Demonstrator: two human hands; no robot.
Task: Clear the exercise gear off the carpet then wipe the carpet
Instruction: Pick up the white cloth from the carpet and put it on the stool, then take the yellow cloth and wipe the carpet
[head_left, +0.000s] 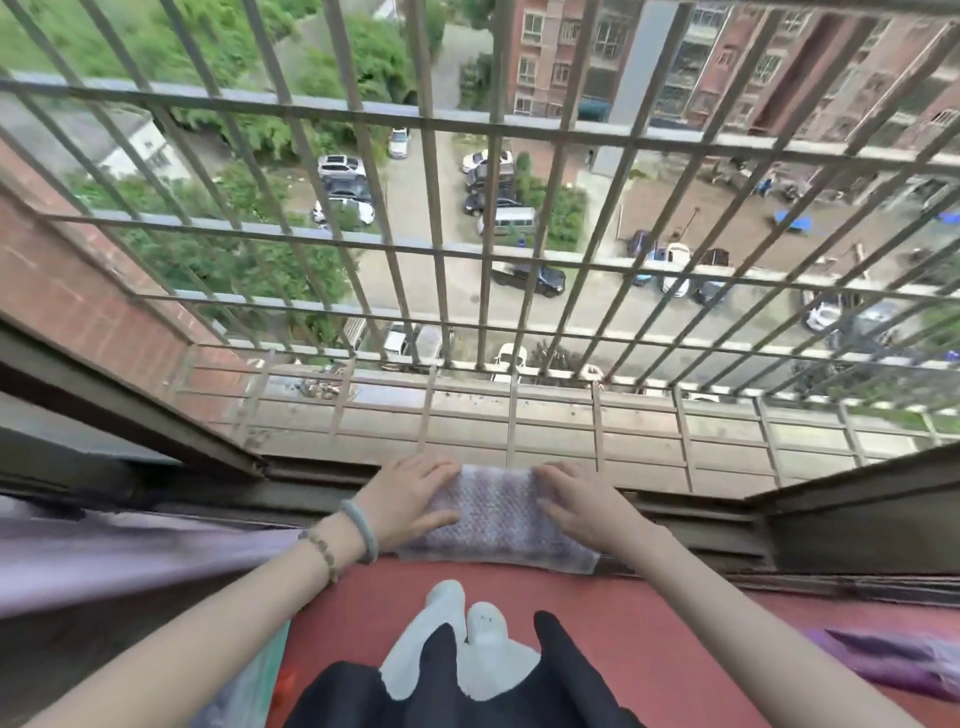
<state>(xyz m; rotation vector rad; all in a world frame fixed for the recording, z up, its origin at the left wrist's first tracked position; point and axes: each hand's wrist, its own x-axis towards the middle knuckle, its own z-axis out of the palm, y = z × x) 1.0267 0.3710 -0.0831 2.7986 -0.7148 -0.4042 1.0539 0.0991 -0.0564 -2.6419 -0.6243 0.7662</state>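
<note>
A purple and white cloth (498, 514) lies draped over the window sill track, its lower edge hanging toward the red surface (675, 623) below. My left hand (410, 499) rests on the cloth's left edge, fingers spread, thumb pressed on the fabric. My right hand (582, 501) lies on its right edge in the same way. Both palms press flat on the cloth. No exercise gear shows in this view.
The open window frame (701, 525) faces a metal security cage (488, 249) over a car park far below. A lilac curtain (130, 551) hangs at the left; purple fabric (893, 670) lies at the right. My white-socked feet (467, 644) stand on the red surface.
</note>
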